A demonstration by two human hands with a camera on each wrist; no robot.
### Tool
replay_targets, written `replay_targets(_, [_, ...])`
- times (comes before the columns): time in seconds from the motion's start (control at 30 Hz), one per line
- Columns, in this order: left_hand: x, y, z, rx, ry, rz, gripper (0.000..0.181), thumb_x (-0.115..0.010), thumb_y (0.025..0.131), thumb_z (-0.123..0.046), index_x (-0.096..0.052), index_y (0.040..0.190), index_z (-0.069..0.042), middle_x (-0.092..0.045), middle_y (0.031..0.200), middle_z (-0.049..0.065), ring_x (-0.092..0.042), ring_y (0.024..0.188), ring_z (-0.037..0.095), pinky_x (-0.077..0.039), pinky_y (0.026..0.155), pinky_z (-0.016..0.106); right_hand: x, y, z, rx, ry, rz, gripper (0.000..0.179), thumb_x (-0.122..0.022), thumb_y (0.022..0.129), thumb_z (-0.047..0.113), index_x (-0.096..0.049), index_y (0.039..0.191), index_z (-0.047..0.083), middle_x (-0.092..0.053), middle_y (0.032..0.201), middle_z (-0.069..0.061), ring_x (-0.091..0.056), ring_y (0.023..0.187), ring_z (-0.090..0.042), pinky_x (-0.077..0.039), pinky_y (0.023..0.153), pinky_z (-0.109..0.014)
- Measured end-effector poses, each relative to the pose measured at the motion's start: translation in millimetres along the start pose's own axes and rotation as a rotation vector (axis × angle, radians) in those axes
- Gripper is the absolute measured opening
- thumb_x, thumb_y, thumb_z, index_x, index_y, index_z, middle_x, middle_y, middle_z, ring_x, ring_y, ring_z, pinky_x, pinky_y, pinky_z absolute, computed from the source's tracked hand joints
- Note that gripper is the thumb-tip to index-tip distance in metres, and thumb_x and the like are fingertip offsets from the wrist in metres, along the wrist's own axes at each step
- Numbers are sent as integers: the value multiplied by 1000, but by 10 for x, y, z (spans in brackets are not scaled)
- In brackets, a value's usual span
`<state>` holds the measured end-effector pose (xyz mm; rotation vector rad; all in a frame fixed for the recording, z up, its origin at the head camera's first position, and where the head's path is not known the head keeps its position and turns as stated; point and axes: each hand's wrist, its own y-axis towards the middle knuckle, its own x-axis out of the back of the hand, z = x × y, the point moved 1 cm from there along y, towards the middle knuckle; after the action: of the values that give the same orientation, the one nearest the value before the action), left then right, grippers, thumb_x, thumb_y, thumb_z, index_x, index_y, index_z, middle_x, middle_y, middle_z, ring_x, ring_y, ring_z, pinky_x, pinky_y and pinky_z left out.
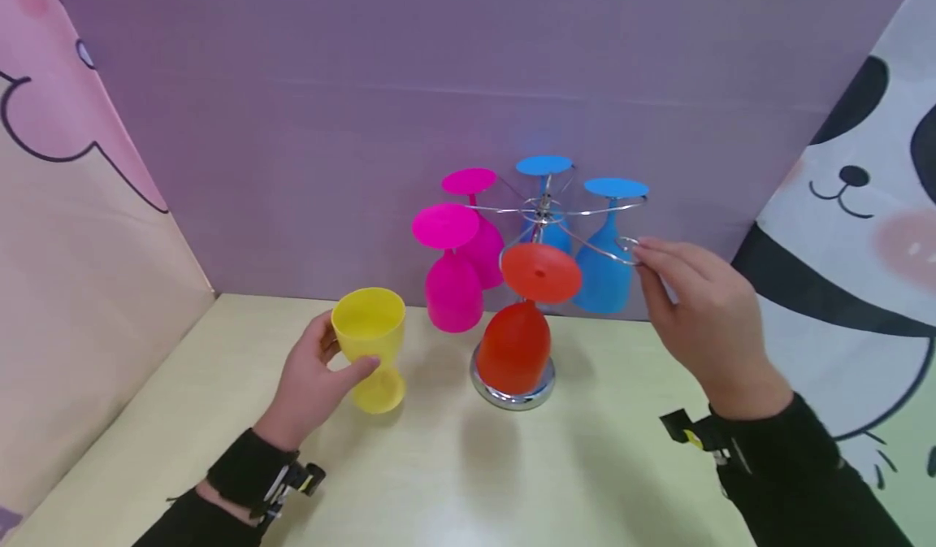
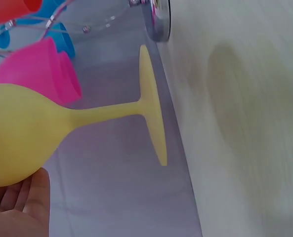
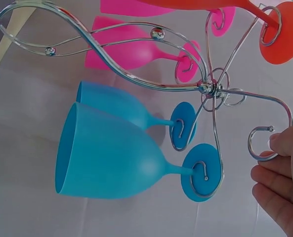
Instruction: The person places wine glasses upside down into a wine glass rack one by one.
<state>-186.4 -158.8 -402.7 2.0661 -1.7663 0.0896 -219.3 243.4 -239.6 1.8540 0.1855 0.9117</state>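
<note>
In the head view my left hand [image 1: 310, 380] grips a yellow plastic goblet [image 1: 371, 332], which is upright with its mouth facing up. The left wrist view shows its foot [image 2: 153, 106] held apart from the table. My right hand [image 1: 705, 319] pinches the curled end of a bare hook [image 3: 251, 143] on a chrome glass rack [image 1: 543, 212]. Hanging upside down from other hooks are a red goblet [image 1: 514, 352], two pink goblets, the nearer one [image 1: 453, 295] at left, and two blue goblets, the nearer one [image 1: 604, 283] beside my right fingers.
The rack's round chrome base [image 1: 515, 402] stands on a pale wooden table [image 1: 468, 490]. Close behind it rises a purple backdrop [image 1: 329, 141]. Cartoon-printed panels flank the table, a pink one [image 1: 58, 108] at left and a panda one [image 1: 855, 287] at right.
</note>
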Motion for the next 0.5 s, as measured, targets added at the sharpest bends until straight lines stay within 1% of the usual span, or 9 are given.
replay_targets(0.2, [-44,-132,-93,-32,-29,48,86,-80,80,-38,-34,146,-8,-47,142,5,-50,125,25,-38,108,53,-5,25,44,25,16,-18,27,-70,84,5,-71,109,-5,-71,106,-18,-68,94,-33,-56,77,-52])
replay_targets(0.4, [-144,-227,-217,-80,-95,88,78,-83,77,-34,-42,140,-14,-53,134,-2,-54,119,17,-39,107,51,7,28,110,45,23,-22,25,-66,87,8,-71,109,-5,-71,106,-18,-68,96,-33,-56,78,-53])
replay_targets(0.5, [-196,-268,-276,-97,-109,105,76,-84,76,-32,-44,139,-15,-55,132,-3,-55,117,15,-40,107,51,0,33,150,54,28,-37,25,-64,90,11,-71,108,-5,-71,106,-18,-68,96,-34,-56,78,-53])
